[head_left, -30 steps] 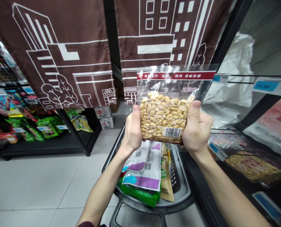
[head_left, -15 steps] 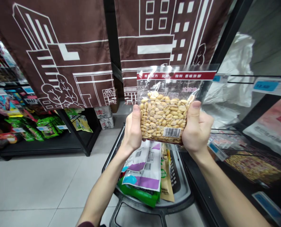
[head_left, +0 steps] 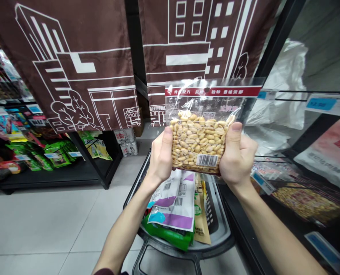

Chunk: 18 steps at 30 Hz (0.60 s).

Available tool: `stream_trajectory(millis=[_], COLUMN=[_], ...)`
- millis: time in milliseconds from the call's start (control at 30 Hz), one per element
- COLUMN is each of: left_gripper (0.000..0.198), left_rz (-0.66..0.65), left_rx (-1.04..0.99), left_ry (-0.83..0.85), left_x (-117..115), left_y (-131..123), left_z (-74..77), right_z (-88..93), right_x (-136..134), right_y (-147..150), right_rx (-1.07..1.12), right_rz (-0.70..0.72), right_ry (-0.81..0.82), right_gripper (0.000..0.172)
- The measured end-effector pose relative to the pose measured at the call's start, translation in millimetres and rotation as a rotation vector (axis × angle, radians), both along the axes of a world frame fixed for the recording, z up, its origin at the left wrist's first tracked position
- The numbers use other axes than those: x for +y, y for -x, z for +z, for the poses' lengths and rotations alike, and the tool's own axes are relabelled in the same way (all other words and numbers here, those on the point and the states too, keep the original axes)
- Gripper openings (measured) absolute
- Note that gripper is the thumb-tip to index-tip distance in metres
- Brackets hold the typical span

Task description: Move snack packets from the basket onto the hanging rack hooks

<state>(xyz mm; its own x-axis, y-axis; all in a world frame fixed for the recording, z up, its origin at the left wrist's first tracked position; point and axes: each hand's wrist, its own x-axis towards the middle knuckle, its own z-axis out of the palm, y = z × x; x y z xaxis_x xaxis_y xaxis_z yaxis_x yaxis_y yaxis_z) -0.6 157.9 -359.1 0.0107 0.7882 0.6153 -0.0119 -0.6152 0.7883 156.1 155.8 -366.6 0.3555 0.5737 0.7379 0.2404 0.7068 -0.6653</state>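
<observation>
Status: clear bag of peanuts [head_left: 198, 141] is picked up and held in both hands, upright, printed red strip at top, barcode toward the viewer. It's up over the far part of the basket [head_left: 223, 214], as the head view lines up; not in it.

Left hand [head_left: 161, 156]: grasping the bag's left edge, thumb flat on the front; remaining fingers mostly hidden, can't tell how they sit behind. Right hand [head_left: 238, 156]: same on the right edge, thumb on front, fingers curled round the side, tips out of sight. Grip looks settled.

Done, judging by the load: white-and-purple packets [head_left: 172, 217] lie inside the basket, on top of a green packet [head_left: 170, 236], with a tan packet [head_left: 201, 225] beside them. Not done: peanut bag isn't set down anywhere.

Right of the basket: shelf stock, including a similar-looking nut pack [head_left: 304, 202]. Beyond the basket: brown printed cloth [head_left: 101, 38].
</observation>
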Motion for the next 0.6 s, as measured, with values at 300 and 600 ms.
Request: stream_trajectory(millis=[300, 600], left_gripper=[0.053, 0.046], left_rz=[0.081, 0.23], left_rx=[0.04, 0.114], left_ry=[-0.07, -0.183], left_x=[-1.2, 0.3], left_y=[0.1, 0.1], left_z=[1.7, 0.8], right_z=[-4.0, -4.8], right_x=[2.4, 3.0], right_y=[0.5, 3.4], right_rx=[0.015, 0.005], right_rz=[0.002, 0.006], right_ry=[0.017, -0.006], right_gripper=[0.054, 0.055])
